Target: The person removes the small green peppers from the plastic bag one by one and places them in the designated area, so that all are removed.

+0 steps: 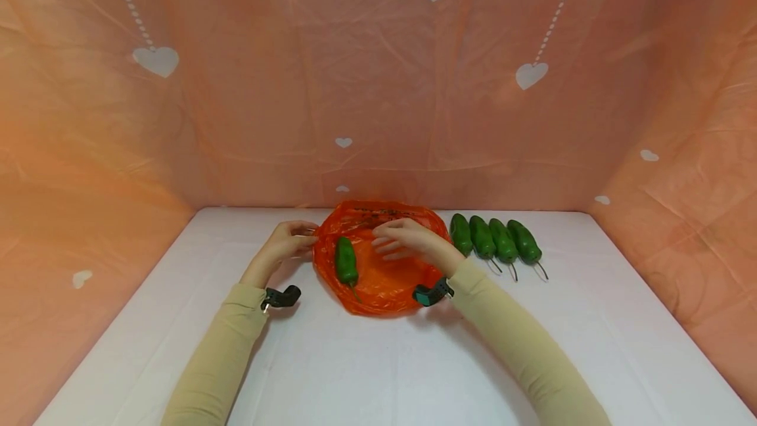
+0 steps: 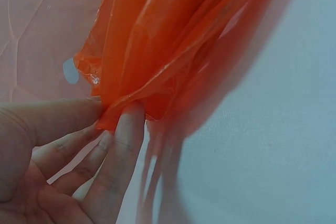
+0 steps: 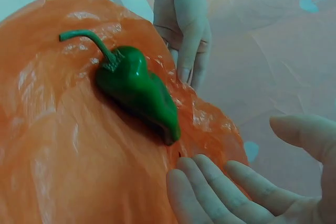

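An orange plastic bag (image 1: 384,284) lies spread on the white table, its edge ruffled up. On its left part rests one green pepper (image 1: 345,260), stem toward me; the right wrist view shows the same pepper (image 3: 139,90) up close. My left hand (image 1: 286,242) pinches the bag's left edge between thumb and fingers, and in the left wrist view the film (image 2: 147,51) gathers at the fingertips. Over the bag's right half hovers my right hand (image 1: 405,240), fingers loosely spread, holding nothing, to the right of the pepper.
Several green peppers (image 1: 503,242) lie side by side in a row just right of the bag, stems toward the front. Behind the white table (image 1: 355,367) hangs an orange cloth (image 1: 378,97) with white hearts, and similar cloth walls flank both sides.
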`<state>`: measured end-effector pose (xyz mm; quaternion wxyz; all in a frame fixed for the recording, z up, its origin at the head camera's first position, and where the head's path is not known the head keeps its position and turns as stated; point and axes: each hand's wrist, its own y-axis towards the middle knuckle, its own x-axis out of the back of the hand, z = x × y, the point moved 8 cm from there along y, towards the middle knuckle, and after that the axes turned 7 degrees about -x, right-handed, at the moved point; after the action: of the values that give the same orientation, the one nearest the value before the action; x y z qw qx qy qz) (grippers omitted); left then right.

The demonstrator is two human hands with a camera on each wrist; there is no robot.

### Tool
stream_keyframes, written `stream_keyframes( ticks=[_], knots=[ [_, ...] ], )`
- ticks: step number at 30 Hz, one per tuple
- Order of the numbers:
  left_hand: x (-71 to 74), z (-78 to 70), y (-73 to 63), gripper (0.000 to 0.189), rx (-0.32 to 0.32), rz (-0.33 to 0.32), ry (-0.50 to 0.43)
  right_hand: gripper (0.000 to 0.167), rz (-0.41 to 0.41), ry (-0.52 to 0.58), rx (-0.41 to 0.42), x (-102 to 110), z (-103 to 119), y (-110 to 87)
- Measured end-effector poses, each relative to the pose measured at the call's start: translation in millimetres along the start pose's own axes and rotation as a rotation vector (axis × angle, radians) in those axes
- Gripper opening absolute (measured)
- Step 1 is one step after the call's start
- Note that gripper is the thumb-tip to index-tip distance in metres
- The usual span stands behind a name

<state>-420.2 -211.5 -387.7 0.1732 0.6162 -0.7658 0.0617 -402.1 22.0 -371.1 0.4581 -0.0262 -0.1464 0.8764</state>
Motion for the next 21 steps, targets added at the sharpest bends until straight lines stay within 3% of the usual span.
stream_keyframes(
  ticks=[9,17,21],
  knots=[
    [1.5,0.3,-1.3,0.038,-0.007,0.001,0.007,0.044,-0.003,-0.029,-0.041,-11,-10,9.4],
    [1.2,1.1,-1.1,0.039,0.005,0.003,0.001,0.043,0.052,-0.046,-0.038,-24,-14,12.8],
    [0.9,1.0,-1.1,0.039,0.008,0.003,-0.003,0.039,0.033,-0.054,-0.063,-28,-16,16.7]
  ],
)
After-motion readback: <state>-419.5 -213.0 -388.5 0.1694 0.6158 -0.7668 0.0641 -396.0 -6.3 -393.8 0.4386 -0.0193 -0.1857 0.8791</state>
